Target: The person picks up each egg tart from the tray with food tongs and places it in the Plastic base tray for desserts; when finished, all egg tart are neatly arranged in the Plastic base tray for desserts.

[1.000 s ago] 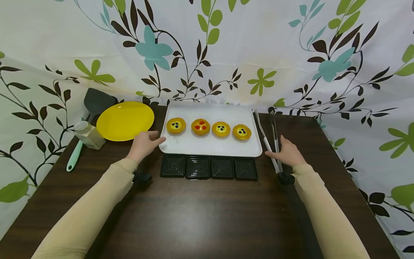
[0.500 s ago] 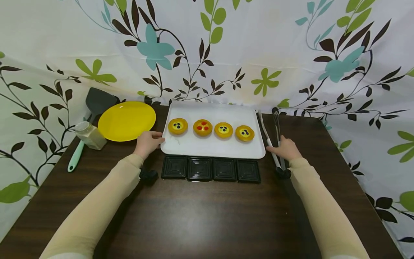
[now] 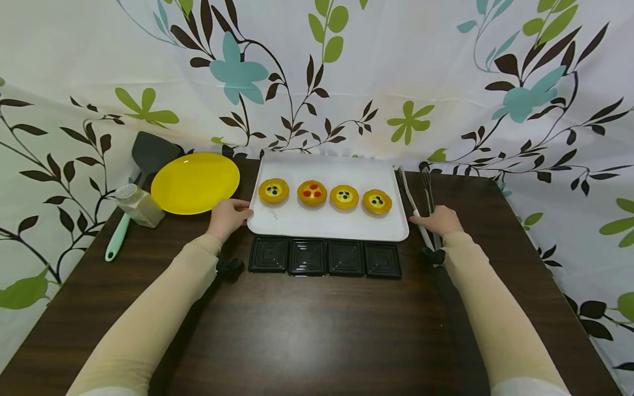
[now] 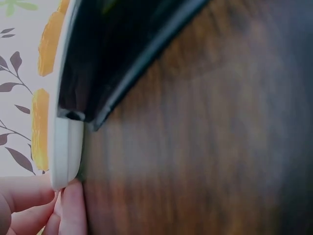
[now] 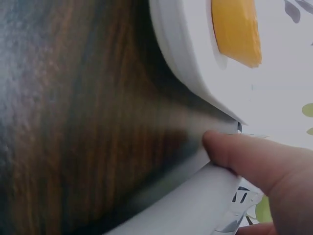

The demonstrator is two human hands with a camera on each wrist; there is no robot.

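Note:
A white tray (image 3: 324,223) bears several tarts (image 3: 312,193), most topped with dark berries and one with red pieces. At its left edge my left hand (image 3: 227,219) pinches the rim between thumb and fingers, which the left wrist view shows at the tray corner (image 4: 63,171). Right of the tray lies a pair of tongs (image 3: 412,199) with pale handles and spread arms. My right hand (image 3: 442,221) straddles and grips them, its thumb on the near handle (image 5: 195,198), a small gap from the tray. Its other fingers are mostly hidden.
Black square plastic trays (image 3: 307,257) stand in a row before the white tray. At the left are a yellow plate (image 3: 195,183), a shaker jar (image 3: 140,206) and a turner (image 3: 118,237). A patterned cloth (image 3: 346,71) hangs behind the dark table (image 3: 317,330).
My left hand has come rightward to the tray's rim and closed on it. The right hand has settled onto the tongs. The whole view has shifted slightly; tray and tarts keep their arrangement.

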